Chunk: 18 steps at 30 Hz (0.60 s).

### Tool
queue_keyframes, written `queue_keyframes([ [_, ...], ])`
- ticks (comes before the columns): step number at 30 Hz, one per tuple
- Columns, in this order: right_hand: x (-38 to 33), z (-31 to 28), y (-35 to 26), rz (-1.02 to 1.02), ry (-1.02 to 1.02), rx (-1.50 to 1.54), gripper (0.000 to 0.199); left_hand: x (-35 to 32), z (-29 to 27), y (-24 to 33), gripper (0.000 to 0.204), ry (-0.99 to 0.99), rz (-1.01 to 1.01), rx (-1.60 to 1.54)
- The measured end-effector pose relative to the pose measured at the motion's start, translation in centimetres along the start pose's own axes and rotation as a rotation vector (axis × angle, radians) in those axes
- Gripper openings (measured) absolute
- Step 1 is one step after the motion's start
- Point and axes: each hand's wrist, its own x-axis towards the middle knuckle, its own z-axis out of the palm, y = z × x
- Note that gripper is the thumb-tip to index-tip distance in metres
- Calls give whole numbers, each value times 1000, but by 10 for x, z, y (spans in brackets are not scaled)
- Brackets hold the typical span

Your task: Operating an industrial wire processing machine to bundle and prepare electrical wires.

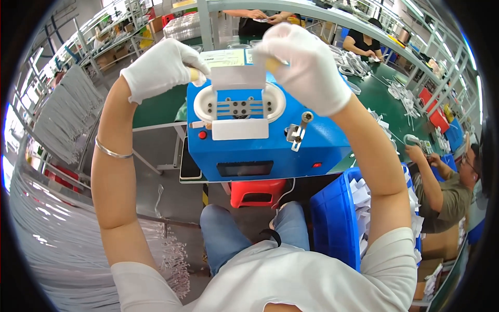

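Both my hands wear white gloves with bare fingertips. They are raised over the far side of a blue machine [306, 140]. Between them stands a pale paper strip [237, 78]. My left hand [166, 70] pinches closed at the strip's upper left. At its upper right is my right hand [306, 67], fingers closed and partly blurred, gripping that edge. Below the strip, a white coiled cable [204, 106] forms an oval around a metal fixture [239, 107] on the machine top. A white flap [240, 130] hangs at the fixture's near side; whether it joins the strip cannot be seen.
A metal bracket with a knob [300, 131] sticks up right of the fixture. A blue bin [332, 218] of white paper pieces stands at my right, a red stool [257, 192] under the machine. Cables hang at left. Co-workers sit at the green bench [384, 109].
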Motion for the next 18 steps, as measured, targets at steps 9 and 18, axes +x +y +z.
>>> queue_keyframes([
  [9,-7,18,-26,-78,-307,-227,20,-22,18,0,17,52,-18,324],
  [18,3,23,0,419,-568,183,22,-20,78,1,15,580,248,459],
])
